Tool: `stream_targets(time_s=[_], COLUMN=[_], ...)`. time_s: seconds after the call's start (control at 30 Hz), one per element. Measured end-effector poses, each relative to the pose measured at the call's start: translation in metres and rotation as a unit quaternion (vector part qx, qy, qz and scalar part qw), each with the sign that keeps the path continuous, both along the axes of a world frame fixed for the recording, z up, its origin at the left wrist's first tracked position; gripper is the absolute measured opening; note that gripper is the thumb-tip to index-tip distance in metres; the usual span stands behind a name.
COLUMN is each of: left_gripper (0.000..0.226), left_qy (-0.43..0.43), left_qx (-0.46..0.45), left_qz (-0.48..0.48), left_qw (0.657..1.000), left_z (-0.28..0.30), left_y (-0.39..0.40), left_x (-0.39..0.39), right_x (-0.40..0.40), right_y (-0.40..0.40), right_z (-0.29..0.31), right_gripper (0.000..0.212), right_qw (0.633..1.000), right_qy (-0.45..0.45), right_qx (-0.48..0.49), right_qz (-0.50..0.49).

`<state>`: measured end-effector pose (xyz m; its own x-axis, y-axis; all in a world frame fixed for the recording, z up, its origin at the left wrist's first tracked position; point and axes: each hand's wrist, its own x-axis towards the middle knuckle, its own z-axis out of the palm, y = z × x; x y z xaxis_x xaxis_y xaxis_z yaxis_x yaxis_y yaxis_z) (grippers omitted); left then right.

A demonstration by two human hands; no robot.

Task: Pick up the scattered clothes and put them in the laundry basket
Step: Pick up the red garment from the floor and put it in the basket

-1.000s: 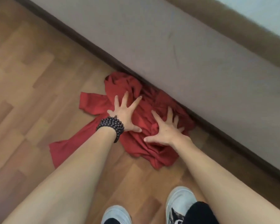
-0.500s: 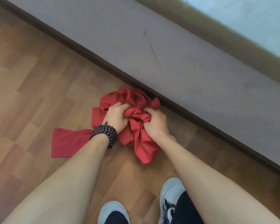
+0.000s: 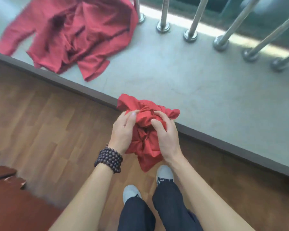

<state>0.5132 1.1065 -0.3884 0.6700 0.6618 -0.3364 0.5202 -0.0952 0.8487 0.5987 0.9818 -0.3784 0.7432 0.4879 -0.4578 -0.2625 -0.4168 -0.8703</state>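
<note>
A bunched red garment [image 3: 145,129] is held up in front of me, off the floor, between both hands. My left hand [image 3: 123,130], with a dark bead bracelet on its wrist, grips the bundle's left side. My right hand [image 3: 165,135] grips its right side with curled fingers. A second red garment [image 3: 73,35] lies spread out on the grey ledge at the upper left. No laundry basket is in view.
A raised grey ledge [image 3: 198,90] with a dark edge runs diagonally across the wooden floor [image 3: 48,124]. Metal railing posts [image 3: 190,35] stand along its far side. A reddish-brown piece of furniture [image 3: 5,197] sits at the lower left. My shoes are below my hands.
Both hands went from lying flat on the red garment on the floor to gripping it, then lifted it as a bundle. The view has risen, showing the ledge top and a second garment.
</note>
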Motion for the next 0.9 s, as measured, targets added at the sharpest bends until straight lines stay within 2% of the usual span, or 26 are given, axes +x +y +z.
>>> stream_targets(time_s=[0.17,0.33,0.47,0.67,0.9], left_gripper=[0.017,0.018,0.018,0.02,0.021], left_qy=[-0.068,-0.152,-0.213,-0.28,-0.329], left_qx=[0.041,0.089,0.093,0.09,0.049], left_qz=[-0.025,-0.08,-0.129,-0.237,-0.399], left_qw=[0.997,0.981,0.964,0.926,0.854], left_z=[0.154,0.306,0.41,0.511,0.556], left_y=[-0.02,-0.052,-0.086,-0.155,-0.262], left_x=[0.067,0.135,0.172,0.203,0.193], right_x=[0.052,0.102,0.13,0.133,0.069], right_y=[-0.026,-0.06,-0.098,-0.176,-0.285], right_z=[0.15,0.297,0.391,0.49,0.537], right_gripper=[0.043,0.038,0.041,0.035,0.029], right_qw=[0.993,0.976,0.957,0.916,0.86], right_qy=[-0.067,-0.115,-0.171,-0.233,-0.305], right_qx=[0.056,0.115,0.149,0.187,0.114], right_qz=[-0.077,-0.146,-0.181,-0.269,-0.392])
